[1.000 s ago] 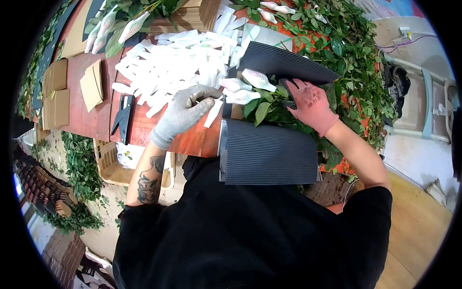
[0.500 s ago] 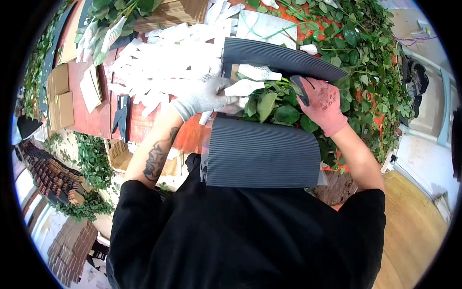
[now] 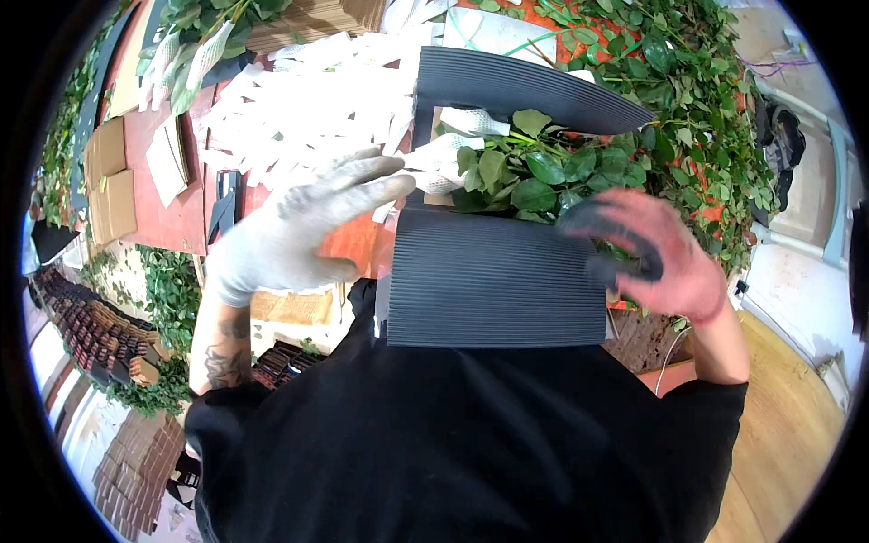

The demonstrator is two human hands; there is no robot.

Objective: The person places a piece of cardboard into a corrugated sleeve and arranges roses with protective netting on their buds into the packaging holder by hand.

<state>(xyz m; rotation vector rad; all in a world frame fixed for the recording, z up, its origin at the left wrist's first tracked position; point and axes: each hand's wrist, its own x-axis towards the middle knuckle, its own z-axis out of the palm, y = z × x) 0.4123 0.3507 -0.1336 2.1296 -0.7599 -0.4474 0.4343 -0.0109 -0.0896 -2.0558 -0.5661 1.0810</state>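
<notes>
Two ribbed black flaps (image 3: 498,281) bow outward, glossy, leafy stems (image 3: 548,167) lying between them. The left hand (image 3: 285,226), in grey knit, spreads its fingers near tapering, white-meshed buds (image 3: 450,149); the right hand (image 3: 683,262), pink-gloved with dark fingers, arches open by the near flap's edge.

- Table (image 3: 186,222), one: red top, worn, bare in patches at left and near centre.
- White sleeves (image 3: 308,109): loose heap, far of centre and left.
- Cardboard stack (image 3: 335,16): brown, far edge, behind the heap.
- Brown cardboard pieces (image 3: 110,199): left.
- Pale cards (image 3: 168,161): small overlapping pile, left.
- Black tool (image 3: 224,206): left, just beside the heap.
- Dark ribbed sheet (image 3: 498,281): centre, near part curving down toward the wearer.
- Pale panel (image 3: 498,36): flat, far.
- Leafy stems (image 3: 706,136): dense spread, right and far right.
</notes>
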